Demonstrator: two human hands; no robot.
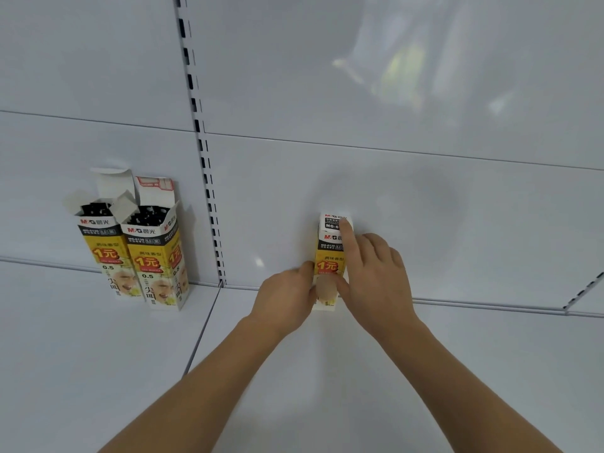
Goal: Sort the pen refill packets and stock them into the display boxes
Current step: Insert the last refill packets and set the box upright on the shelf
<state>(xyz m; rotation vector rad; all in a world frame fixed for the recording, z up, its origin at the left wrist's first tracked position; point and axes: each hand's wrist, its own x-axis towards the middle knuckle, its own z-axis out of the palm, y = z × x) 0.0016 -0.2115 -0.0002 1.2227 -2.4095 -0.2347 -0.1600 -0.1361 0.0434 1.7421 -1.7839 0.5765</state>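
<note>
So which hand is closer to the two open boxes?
Left. The left hand holds the closed box's near side, facing the open boxes; the right hand is on its far side.

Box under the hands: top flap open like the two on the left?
No. The box under the hands has its top flap closed, the right hand index fingertip on it, while the two left boxes stand open.

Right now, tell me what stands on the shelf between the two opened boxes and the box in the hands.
Head view: no goods there, only bare shelf and the slotted upright between the opened boxes and the held box.
</note>
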